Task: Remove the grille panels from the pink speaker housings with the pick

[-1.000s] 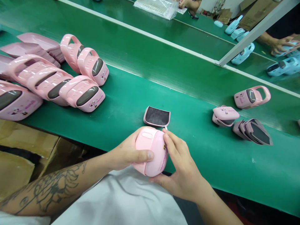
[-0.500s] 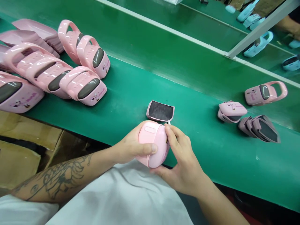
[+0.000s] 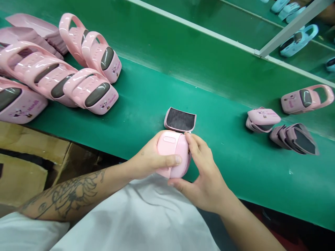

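Both hands hold a pink plastic housing just off the green bench's near edge. My left hand wraps round its left side, the thumb lying across a seam. On the right side, my right hand grips the edge, fingertips at the top and thumb at the bottom. A cartoon print on the housing's right face is mostly hidden by those fingers. Just beyond the housing lies a pink-rimmed cover piece with a dark panel, flat on the bench.
Several pink housings with loop handles and dark windows stand at left, before stacked pink shells. To the right are a handled pink housing, a printed pink piece and nested dark-panelled covers. Behind a rail sit blue housings.
The view has shifted slightly, and the hands appear a little higher with the pink housing. My grip looks much the same; the thumb still presses across the seam.
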`<state>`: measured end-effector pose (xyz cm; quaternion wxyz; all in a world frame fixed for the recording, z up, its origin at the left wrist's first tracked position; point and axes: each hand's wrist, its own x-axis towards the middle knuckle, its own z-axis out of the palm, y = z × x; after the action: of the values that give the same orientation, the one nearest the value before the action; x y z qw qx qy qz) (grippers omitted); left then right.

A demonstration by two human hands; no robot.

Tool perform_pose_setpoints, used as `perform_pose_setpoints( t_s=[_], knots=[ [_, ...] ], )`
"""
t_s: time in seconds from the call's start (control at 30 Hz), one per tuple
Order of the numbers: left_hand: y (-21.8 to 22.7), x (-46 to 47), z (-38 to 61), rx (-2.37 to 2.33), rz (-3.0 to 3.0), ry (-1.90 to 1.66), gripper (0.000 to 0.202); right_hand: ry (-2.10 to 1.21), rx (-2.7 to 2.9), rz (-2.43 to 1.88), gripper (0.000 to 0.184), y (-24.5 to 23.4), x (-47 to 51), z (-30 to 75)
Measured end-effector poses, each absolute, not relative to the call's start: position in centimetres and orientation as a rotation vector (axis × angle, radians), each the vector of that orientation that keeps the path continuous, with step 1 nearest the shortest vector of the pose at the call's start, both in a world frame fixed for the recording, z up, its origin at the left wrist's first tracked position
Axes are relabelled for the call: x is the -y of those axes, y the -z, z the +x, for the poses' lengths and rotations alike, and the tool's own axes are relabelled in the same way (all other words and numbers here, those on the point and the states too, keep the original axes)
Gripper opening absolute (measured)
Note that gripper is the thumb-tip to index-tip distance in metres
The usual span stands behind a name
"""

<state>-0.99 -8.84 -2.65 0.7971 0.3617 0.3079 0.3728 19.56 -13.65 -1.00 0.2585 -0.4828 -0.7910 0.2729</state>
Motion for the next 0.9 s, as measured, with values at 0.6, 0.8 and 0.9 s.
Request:
perform_pose_setpoints(
  t_s=[0.6, 0.8, 0.9],
  knots=[
    [2.6, 9.5, -1.6, -0.795, 0.82, -0.772, 0.082, -0.566, 2.198, -1.249, 0.118, 1.0, 13.9, 19.5],
    [2.0, 10.0, -1.6, -0.83, 0.763, -0.779, 0.084, -0.386, 2.204, -1.146, 0.117, 1.1, 14.0, 19.1],
    [1.7, 10.1, -1.5, -0.883, 0.808, -0.787, 0.081, -0.32, 2.217, -1.122, 0.114, 1.1, 13.9, 19.1]
  ],
)
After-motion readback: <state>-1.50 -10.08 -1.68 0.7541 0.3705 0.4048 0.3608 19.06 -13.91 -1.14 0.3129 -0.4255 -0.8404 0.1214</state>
